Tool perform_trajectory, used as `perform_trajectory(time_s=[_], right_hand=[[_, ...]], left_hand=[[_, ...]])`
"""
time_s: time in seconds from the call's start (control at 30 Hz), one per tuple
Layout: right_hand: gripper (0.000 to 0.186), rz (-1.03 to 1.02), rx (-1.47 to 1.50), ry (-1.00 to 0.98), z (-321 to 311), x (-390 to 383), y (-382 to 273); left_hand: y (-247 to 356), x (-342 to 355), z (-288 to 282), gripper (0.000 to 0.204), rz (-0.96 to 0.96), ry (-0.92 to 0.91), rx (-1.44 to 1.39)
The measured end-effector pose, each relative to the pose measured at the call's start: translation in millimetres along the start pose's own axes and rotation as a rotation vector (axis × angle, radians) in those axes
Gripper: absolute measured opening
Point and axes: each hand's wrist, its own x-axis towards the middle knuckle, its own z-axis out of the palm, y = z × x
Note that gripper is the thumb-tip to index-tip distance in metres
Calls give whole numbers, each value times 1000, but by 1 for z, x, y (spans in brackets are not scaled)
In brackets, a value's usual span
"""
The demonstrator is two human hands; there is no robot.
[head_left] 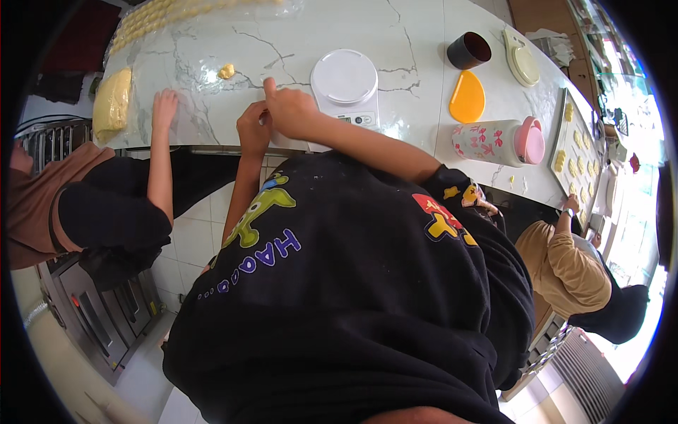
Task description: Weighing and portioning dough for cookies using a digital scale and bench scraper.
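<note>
My left hand [252, 128] and my right hand [291, 112] meet at the table's near edge, left of a white digital kitchen scale [344, 76]. The fingers of both are curled in, and the right thumb points away from me. Whatever they hold, if anything, is hidden between them. A small lump of yellow dough [226, 71] lies on the marble-patterned table [409, 42], beyond my hands and a little to the left. No dough shows on the scale's round plate.
At left, a co-worker's hand [165, 106] rests beside a wrapped dough block [113, 104]. Dough balls [159, 20] lie behind. Rightward are a dark cup [469, 51], an orange scraper [467, 97], a flowered bottle [487, 140], a pale green scale [523, 63] and a tray [563, 131] near another person.
</note>
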Motion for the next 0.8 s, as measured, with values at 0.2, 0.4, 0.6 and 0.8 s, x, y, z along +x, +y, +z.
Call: perform_trajectory(time_s=[0.2, 0.4, 0.6, 0.8], right_hand=[[48, 32, -65, -52, 0, 43, -1], [57, 142, 378, 253, -11, 47, 62], [33, 193, 649, 695, -70, -21, 126], [28, 222, 693, 888, -95, -92, 145]], left_hand=[[0, 10, -4, 16, -293, 60, -114], [24, 43, -14, 29, -194, 286, -573], [60, 70, 19, 29, -140, 60, -779], [81, 86, 68, 25, 115, -472, -170]])
